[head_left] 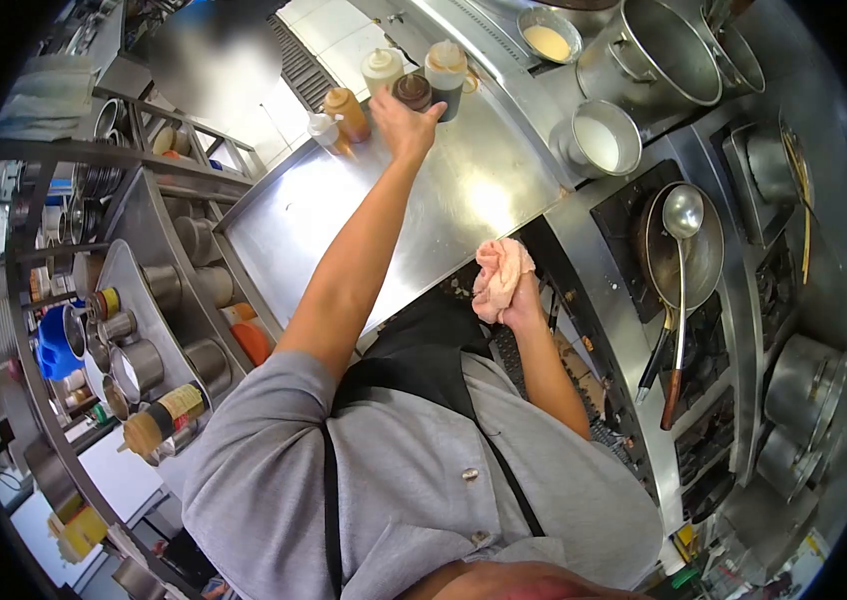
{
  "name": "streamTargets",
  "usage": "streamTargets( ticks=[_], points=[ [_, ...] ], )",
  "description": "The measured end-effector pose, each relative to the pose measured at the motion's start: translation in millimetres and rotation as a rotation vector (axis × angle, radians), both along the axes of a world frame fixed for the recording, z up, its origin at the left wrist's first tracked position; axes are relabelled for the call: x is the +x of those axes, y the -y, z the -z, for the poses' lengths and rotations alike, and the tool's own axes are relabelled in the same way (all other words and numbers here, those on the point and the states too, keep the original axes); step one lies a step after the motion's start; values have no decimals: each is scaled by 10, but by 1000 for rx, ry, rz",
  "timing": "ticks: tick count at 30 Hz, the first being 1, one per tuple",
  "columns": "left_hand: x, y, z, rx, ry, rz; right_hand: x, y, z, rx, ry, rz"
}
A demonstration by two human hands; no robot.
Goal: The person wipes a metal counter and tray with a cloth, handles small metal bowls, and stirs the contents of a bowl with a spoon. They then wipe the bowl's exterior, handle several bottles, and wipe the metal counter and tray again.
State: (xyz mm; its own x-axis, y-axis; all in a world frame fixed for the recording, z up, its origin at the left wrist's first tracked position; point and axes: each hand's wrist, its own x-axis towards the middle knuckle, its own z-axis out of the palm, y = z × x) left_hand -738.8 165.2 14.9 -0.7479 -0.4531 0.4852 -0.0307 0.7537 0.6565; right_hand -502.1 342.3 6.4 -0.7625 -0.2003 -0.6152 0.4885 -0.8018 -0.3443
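My left hand (407, 128) reaches out over the steel counter (314, 230), its fingers wrapped round a squeeze bottle with a dark brown top (412, 91). Close around that hand stand other bottles: one with a pale top (382, 68), a larger dark-filled bottle (447, 75), an orange-brown sauce bottle (347, 115) and a small white-topped bottle (323, 128). Nearer my body, my right hand (524, 308) is closed on a bunched pink cloth (502, 278), held beside the counter's front corner. The cloth covers most of those fingers.
On the right, a ladle (684, 215) rests across a frying pan (709, 265) on the stove. Behind it stand a large pot (669, 55), a pot of white liquid (599, 140) and a bowl of yellowish liquid (549, 42). Shelves with metal containers (136, 368) run along the left.
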Motion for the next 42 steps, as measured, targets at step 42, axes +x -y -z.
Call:
streamTargets(
  ticks=[42],
  points=[
    [3650, 3676, -2713, -437, 433, -779, -508, 2571, 0, -497, -209, -1003]
  ],
)
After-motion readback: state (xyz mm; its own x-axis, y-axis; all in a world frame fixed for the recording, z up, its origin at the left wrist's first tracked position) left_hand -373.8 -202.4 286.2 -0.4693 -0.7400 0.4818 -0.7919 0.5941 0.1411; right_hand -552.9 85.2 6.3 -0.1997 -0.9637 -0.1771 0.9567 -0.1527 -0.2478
